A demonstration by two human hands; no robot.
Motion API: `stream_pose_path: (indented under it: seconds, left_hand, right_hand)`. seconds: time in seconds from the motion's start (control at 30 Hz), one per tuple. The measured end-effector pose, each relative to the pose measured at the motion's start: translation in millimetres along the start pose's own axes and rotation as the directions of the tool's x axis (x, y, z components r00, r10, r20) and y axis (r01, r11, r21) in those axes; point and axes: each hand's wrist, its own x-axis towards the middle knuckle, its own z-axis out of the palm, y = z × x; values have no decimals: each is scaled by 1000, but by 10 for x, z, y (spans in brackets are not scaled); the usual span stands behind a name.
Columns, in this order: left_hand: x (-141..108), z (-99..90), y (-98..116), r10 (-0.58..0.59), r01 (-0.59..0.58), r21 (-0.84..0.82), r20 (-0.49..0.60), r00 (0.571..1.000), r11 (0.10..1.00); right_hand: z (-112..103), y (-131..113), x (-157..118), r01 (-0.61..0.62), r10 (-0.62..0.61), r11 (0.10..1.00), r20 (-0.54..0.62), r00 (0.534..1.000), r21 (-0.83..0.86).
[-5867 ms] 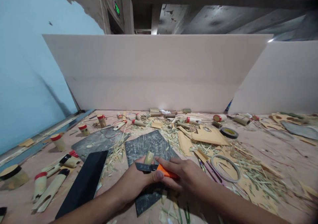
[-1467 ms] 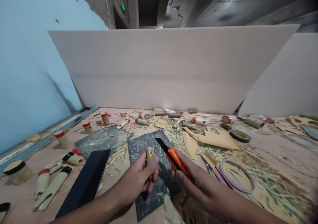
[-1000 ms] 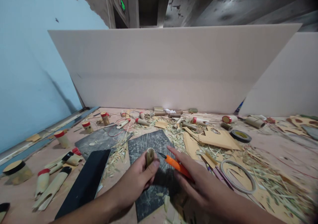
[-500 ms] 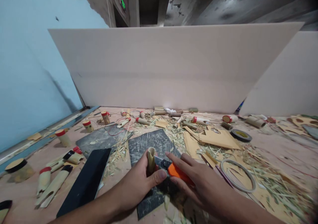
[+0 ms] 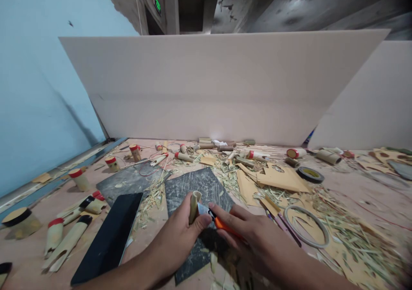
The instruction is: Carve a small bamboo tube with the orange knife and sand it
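Observation:
My left hand (image 5: 178,230) is closed around a short bamboo tube (image 5: 194,205), held upright with its open end up. In my right hand (image 5: 247,234) is an orange utility knife (image 5: 225,226), its blade (image 5: 203,209) against the tube's right side. My left thumb lies close by the blade. Both hands are above a scratched dark cutting mat (image 5: 193,187), where a few pale shavings lie. The tube's lower end is hidden behind my fingers.
A black phone (image 5: 107,238) lies left of the mat, beside bamboo pieces (image 5: 69,243) with red or black bands. Shavings (image 5: 347,238), yellow cut board (image 5: 280,178), a black tape roll (image 5: 310,174) and a pale tape roll (image 5: 307,226) lie to the right. A white panel (image 5: 219,88) stands behind.
The knife has tilted and its blade shows more broadly against the tube. My right hand has shifted slightly left and down. The whole view has moved a little.

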Motion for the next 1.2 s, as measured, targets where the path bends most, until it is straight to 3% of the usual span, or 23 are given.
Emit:
stream_pose_path:
  seconds: [0.1, 0.2, 0.4, 0.6, 0.73, 0.9, 1.03, 1.2]
  left_hand:
    - [29, 18, 8, 24, -2, 204, -108, 994, 979]
    - [70, 22, 45, 30, 21, 381, -127, 991, 924]
    - [149, 26, 97, 23, 57, 454, -167, 986, 889]
    - [187, 15, 47, 42, 34, 411, -174, 984, 911]
    - [208, -23, 17, 53, -23, 239, -117, 992, 971]
    - [149, 5, 27, -52, 54, -58, 30, 998, 997]
    - [98, 40, 87, -16, 22, -85, 66, 998, 996]
    - [87, -33, 173, -22, 21, 26, 52, 998, 999]
  right_hand:
    - [44, -21, -6, -19, 17, 996, -21, 1000, -84]
    - [96, -24, -10, -27, 17, 977, -49, 999, -211]
    - [188, -45, -23, -60, 42, 917, -55, 998, -394]
    - [121, -26, 11, -190, 161, 943, -122, 979, -274]
    - [20, -12, 61, -175, 185, 982, -165, 969, 74]
    - [-44, -107, 90, -217, 267, 885, -67, 961, 411]
    - [-61, -150, 69, -171, 205, 894, -39, 978, 414]
    - [-109, 15, 36, -29, 37, 989, -55, 998, 146]
